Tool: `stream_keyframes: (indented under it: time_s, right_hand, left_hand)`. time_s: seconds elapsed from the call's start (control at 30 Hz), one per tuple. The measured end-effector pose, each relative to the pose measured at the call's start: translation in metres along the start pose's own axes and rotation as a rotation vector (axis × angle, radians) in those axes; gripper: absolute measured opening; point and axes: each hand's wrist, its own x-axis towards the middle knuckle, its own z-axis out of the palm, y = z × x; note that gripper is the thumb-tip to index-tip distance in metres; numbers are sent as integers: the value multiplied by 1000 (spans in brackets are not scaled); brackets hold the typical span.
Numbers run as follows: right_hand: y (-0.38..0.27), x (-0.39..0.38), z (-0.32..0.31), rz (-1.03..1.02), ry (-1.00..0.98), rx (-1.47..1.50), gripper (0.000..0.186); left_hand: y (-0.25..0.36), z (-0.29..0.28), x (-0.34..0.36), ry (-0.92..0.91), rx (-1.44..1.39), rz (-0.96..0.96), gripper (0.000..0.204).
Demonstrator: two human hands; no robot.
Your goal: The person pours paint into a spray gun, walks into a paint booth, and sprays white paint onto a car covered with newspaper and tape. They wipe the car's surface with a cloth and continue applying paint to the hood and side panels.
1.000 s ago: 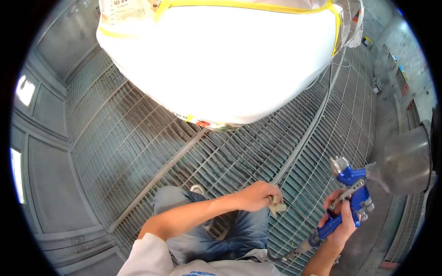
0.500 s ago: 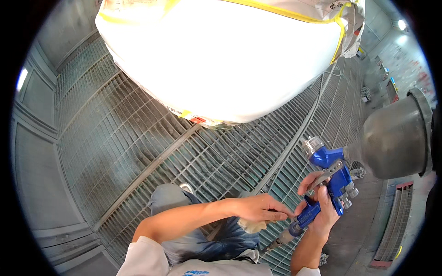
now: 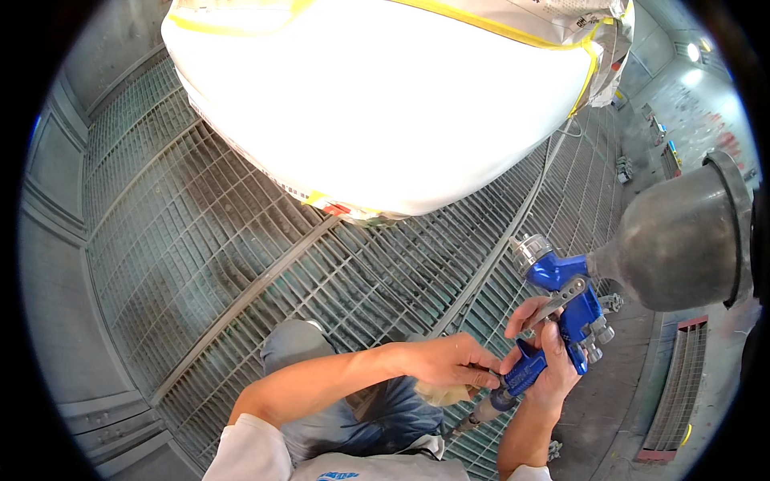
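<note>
My right hand (image 3: pixel 553 373) is wrapped round the handle of a blue spray gun (image 3: pixel 579 317), with fingers at its metal trigger. The gun's silver air cap points up and left. A large grey paint cup (image 3: pixel 682 240) sticks out from it to the right. My left hand (image 3: pixel 453 359) reaches across, its thumb and finger pinched at the lower end of the gun's handle, beside the hose fitting. A crumpled pale yellow cloth (image 3: pixel 443 393) hangs out from under my left palm. An air hose (image 3: pixel 477 418) runs down from the handle toward my body.
Ahead stands a large white panel (image 3: pixel 377 112), edged with yellow masking tape (image 3: pixel 497 30) and masking paper. Metal floor grating (image 3: pixel 233 240) lies beneath me. Grey wall panels (image 3: pixel 56 297) rise at left; a framed grille (image 3: pixel 678 389) is at right.
The view has shifted slightly, so the gun and both hands appear a little further left. My left fingers stay at the base of the gun's handle.
</note>
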Motion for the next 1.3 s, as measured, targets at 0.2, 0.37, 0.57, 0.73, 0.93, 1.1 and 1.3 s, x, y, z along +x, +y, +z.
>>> stream_keyframes:
  time_s: [0.2,0.37,0.57,0.73,0.93,1.1,1.3]
  right_hand:
    - [0,-1,4,-2,17,-10,42]
    - [1,2,8,11,10,-10,43]
    - [-3,5,15,16,19,-18,43]
    - [-10,15,17,-34,24,-42,43]
    - [-14,35,25,-75,37,-24,43]
    - [-11,42,38,-113,21,9,38]
    - [-8,47,37,-21,-65,71,36]
  left_hand:
    - [4,-4,1,17,32,-6,18]
    - [3,-5,-1,55,-20,2,17]
    - [2,-6,-2,87,-53,-11,14]
    - [5,-16,-15,227,217,-99,30]
    - [-34,-45,-40,389,1312,-280,38]
    - [-54,-58,-51,404,1358,-159,37]
    - [-61,-62,-43,418,1346,-89,33]
